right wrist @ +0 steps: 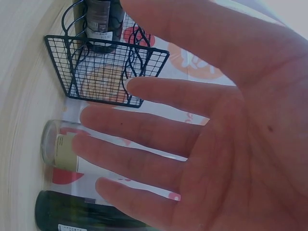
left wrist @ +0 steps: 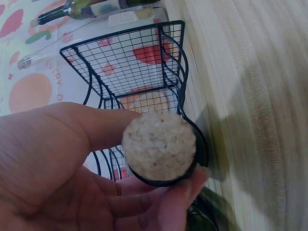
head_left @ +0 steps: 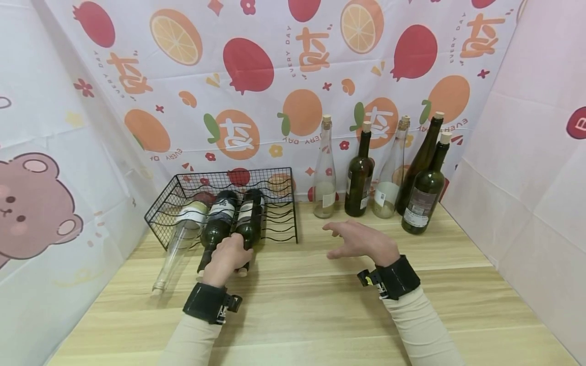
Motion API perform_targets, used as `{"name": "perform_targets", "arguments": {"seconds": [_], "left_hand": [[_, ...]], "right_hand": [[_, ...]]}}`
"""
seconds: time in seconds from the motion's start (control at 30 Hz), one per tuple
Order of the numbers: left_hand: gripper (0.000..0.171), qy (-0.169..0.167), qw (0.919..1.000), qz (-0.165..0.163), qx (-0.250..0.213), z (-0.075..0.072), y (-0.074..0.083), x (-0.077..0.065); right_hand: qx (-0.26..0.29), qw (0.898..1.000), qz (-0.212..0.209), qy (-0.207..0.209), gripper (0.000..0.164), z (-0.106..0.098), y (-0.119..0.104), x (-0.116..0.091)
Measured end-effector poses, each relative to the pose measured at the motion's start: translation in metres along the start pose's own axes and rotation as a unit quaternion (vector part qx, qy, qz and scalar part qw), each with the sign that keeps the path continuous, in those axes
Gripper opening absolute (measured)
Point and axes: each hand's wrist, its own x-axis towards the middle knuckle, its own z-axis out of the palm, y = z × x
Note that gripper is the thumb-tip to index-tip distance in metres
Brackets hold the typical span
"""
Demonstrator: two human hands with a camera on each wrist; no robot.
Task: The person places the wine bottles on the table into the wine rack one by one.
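Observation:
My left hand point(head_left: 227, 256) grips the neck of a dark green wine bottle point(head_left: 248, 231), which lies in the black wire rack point(head_left: 235, 171) with its neck toward me. In the left wrist view the thumb and fingers curl round that neck, just behind its pale cork point(left wrist: 160, 144). Left of it in the rack lie another dark green bottle point(head_left: 217, 231) and a clear glass bottle point(head_left: 180, 249). My right hand point(head_left: 361, 240) is held over the table, fingers spread and holding nothing, as its palm point(right wrist: 240, 144) in the right wrist view shows.
Several corked bottles stand upright at the back right: a clear bottle point(head_left: 325, 190), a green bottle point(head_left: 359, 183), another clear bottle point(head_left: 386, 195), a tall dark bottle point(head_left: 414, 173) and a labelled green bottle point(head_left: 423, 203). A fruit-print cloth point(head_left: 284, 66) hangs behind the wooden table point(head_left: 302, 305).

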Motion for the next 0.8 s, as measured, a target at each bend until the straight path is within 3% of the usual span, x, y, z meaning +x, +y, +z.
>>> {"name": "perform_targets", "arguments": {"seconds": [0.27, 0.6, 0.8], "left_hand": [[0.032, 0.014, 0.9998, -0.007, 0.011, 0.0008, 0.0005, 0.0008], [0.027, -0.043, 0.999, 0.012, 0.0, 0.001, -0.0005, 0.0], [0.025, -0.023, 0.9995, 0.021, 0.001, 0.0022, 0.0006, 0.0003]], "right_hand": [[-0.002, 1.0, 0.004, -0.004, 0.069, -0.0001, -0.001, 0.0], [0.004, 1.0, 0.004, -0.004, 0.068, 0.0003, -0.0005, 0.0001], [0.004, 1.0, 0.007, -0.006, 0.067, 0.0005, -0.0009, -0.0001]]}}
